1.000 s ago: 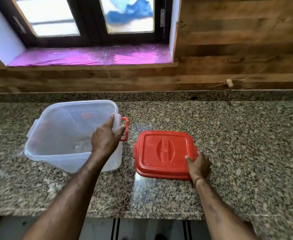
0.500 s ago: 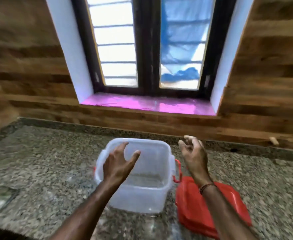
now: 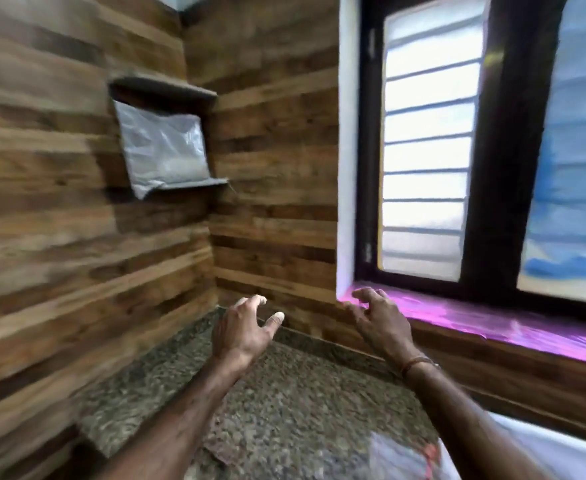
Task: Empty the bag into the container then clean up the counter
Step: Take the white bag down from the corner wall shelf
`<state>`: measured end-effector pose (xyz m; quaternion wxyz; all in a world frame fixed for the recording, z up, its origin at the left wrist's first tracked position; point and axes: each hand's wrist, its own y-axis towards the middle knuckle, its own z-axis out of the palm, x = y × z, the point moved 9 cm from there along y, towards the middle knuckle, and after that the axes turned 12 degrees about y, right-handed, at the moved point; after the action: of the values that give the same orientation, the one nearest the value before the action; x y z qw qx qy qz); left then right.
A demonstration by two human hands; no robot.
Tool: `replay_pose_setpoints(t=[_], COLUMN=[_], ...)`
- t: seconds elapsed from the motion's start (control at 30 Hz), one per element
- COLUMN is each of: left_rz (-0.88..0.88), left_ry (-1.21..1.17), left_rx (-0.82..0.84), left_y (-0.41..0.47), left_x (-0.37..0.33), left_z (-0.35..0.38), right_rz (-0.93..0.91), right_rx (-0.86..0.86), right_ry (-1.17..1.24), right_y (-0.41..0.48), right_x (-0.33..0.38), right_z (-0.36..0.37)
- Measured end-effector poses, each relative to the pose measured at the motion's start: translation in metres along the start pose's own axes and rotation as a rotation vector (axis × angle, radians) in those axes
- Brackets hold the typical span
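A white-grey bag (image 3: 161, 148) stands on a small corner shelf (image 3: 194, 182) high on the wooden wall at upper left. My left hand (image 3: 241, 329) and my right hand (image 3: 380, 322) are raised over the granite counter (image 3: 267, 403), both empty with fingers spread, well below and right of the bag. The clear plastic container (image 3: 406, 455) with a red handle shows only as a corner at the bottom right, partly behind my right arm. The red lid is out of view. The picture is blurred by motion.
Wooden plank walls meet in a corner behind the counter. A window (image 3: 423, 161) with a pink-covered sill (image 3: 475, 317) lies to the right. A second shelf (image 3: 167, 88) sits above the bag.
My view has swung up and to the left, from the container toward the wall corner. Both hands have left the container and lid and risen, open, toward the corner.
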<state>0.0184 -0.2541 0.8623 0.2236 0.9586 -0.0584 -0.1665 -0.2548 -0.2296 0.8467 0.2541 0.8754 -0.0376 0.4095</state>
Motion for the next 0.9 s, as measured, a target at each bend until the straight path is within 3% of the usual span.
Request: replay_pose_setpoints(t=[0.33,0.5,0.73,0.9], left_rz=[-0.038,-0.069,0.017,0.120], left_ry=[0.098,0.206,0.155,0.416], left_rx=[-0.202,-0.241,-0.345,-0.593], left_y=[0.175,0.249,0.370,0.453], left_x=[0.125,0.172,0.215,0.224], left_z=[-0.107,-0.145,-0.201,-0.255], right_rz=[-0.271,-0.331,-0.392,-0.483], right_rx=[0.017,0.063,0.133,0.149], right_ry=[0.117,0.141,0.209,0.222], right_y=[0.185,0.256,0.363,0.425], right_x=[0.167,0.227,0.320,0.386], right_z=[0.123,0.172,0.217,0.250])
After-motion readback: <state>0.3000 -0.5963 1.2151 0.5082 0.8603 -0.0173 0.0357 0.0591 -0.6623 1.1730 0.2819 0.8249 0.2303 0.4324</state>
